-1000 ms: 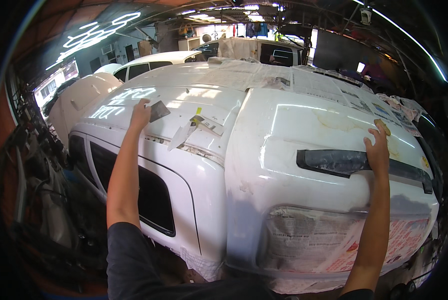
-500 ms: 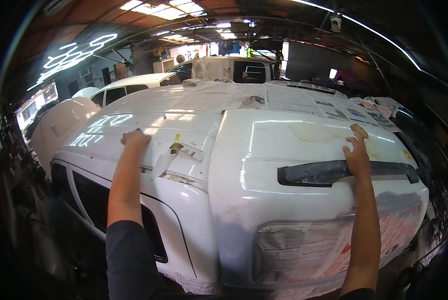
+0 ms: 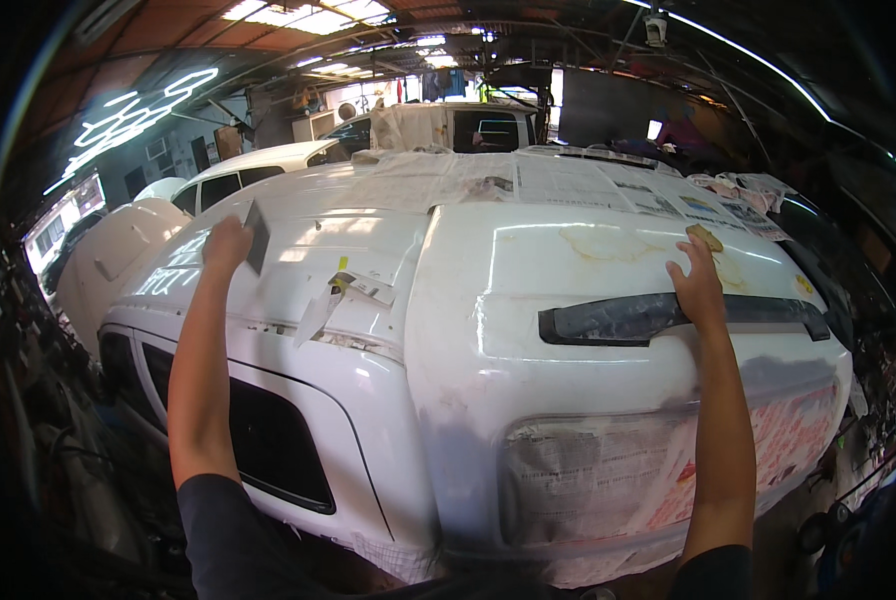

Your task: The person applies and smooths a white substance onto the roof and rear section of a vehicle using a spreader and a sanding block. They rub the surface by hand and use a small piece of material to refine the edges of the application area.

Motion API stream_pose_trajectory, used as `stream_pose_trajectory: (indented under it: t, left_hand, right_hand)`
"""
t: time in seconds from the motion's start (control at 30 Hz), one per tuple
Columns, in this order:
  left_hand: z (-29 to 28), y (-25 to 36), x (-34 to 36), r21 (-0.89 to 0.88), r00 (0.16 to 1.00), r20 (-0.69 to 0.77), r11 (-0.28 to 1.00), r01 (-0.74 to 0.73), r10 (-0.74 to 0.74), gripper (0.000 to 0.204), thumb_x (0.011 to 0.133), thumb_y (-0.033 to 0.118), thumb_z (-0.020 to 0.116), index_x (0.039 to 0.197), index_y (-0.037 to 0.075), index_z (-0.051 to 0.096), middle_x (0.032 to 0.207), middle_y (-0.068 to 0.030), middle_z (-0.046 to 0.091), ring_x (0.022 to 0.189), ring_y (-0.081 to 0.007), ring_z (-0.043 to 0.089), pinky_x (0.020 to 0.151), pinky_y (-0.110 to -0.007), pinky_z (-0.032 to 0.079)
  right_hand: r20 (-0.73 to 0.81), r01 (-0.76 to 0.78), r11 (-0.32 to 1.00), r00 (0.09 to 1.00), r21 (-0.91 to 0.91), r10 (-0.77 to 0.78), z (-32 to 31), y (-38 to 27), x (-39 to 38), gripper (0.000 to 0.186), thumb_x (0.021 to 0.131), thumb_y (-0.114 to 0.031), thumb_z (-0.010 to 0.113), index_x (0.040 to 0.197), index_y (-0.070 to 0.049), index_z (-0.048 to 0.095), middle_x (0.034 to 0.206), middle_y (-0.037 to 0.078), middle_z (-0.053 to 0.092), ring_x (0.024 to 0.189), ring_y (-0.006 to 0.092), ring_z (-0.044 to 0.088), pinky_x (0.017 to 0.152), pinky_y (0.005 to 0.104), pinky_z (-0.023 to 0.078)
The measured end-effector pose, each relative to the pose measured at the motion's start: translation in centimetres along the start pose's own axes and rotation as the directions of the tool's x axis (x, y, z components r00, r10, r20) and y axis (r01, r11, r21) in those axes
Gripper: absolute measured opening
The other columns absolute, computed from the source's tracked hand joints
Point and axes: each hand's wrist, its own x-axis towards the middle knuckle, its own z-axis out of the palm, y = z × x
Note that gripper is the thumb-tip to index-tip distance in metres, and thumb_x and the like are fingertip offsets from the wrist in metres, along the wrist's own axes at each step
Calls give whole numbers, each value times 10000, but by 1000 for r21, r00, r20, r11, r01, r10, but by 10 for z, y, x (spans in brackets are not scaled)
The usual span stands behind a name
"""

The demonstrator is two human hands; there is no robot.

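Observation:
My left hand (image 3: 228, 243) is closed on a flat, dark grey rectangular sheet (image 3: 257, 238) that looks like sandpaper, raised on its edge over the left part of a white van's roof (image 3: 363, 240). On the rear part of the roof, my right hand (image 3: 698, 280) grips a yellowish-brown sponge (image 3: 705, 238), touching the surface beside brownish wet smears (image 3: 618, 245). Below that hand runs a long dark grey trim piece (image 3: 618, 320). Between my hands, a torn paper piece with a yellow strip (image 3: 338, 290) lies near the roof's side channel.
Newspaper sheets (image 3: 568, 180) cover the far roof, and more masking paper (image 3: 588, 480) covers the rear window. Beyond stand a white car (image 3: 258, 170) and another partly covered vehicle (image 3: 483, 130). A loose pale panel (image 3: 118, 245) is at the left. Assorted clutter lines the right side.
My left hand has lifted and moved left and away, turning the dark sheet into view. My right hand stays at the same part of the roof with the sponge. The whole view has shifted slightly.

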Motion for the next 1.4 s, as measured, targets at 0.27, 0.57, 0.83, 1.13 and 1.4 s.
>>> stream_pose_trajectory:
  t: [0.27, 0.57, 0.83, 1.13, 1.4]
  left_hand:
    - [-92, 226, -161, -703, 923, -317, 600, -382, 217, 258, 878, 165, 602, 1088, 40, 685, 944, -223, 723, 878, -396, 710, 780, -483, 550]
    - [-66, 343, -255, -391, 609, -658, 491, -779, 443, 164, 813, 120, 710, 963, 99, 649, 1061, -81, 729, 842, -253, 664, 679, -363, 577]
    - [-12, 305, -191, -512, 689, -637, 479, -713, 345, 320, 897, 127, 719, 1216, 129, 700, 1055, -72, 713, 935, -308, 653, 772, -421, 559]
    - [107, 211, -44, -403, 783, -566, 741, -537, 259, 268, 986, 206, 674, 1240, 121, 663, 1075, -84, 689, 1018, -303, 644, 841, -430, 562]
    - [112, 193, -43, -510, 827, -546, 732, -452, 130, 263, 995, 202, 665, 1248, 131, 664, 1086, -76, 688, 1023, -295, 647, 869, -429, 550]
  right_hand:
    - [56, 13, 707, 996, 707, -75, 6, -160, -38, 393, 999, -219, 672, 1341, -36, 617, 1417, 123, 598, 1286, 256, 587, 1055, 355, 474]
    - [555, -536, -378, 829, 755, -68, 12, -253, -21, 421, 1058, -497, 579, 1216, -108, 565, 1034, 28, 637, 942, 140, 635, 851, 312, 528]
    - [475, -483, 13, 866, 876, 156, 3, -240, -24, 240, 1069, -274, 582, 1140, -55, 651, 1114, 66, 708, 893, 181, 674, 826, 339, 562]
    - [350, 787, 610, 549, 89, -759, 9, -245, -21, 378, 855, -37, 635, 1228, -72, 693, 1207, 82, 734, 990, 254, 675, 818, 368, 570]
    - [431, 805, 574, 469, 149, -771, 43, -255, -31, 360, 853, -83, 662, 1210, -44, 692, 1159, 37, 736, 936, 233, 639, 798, 364, 538]
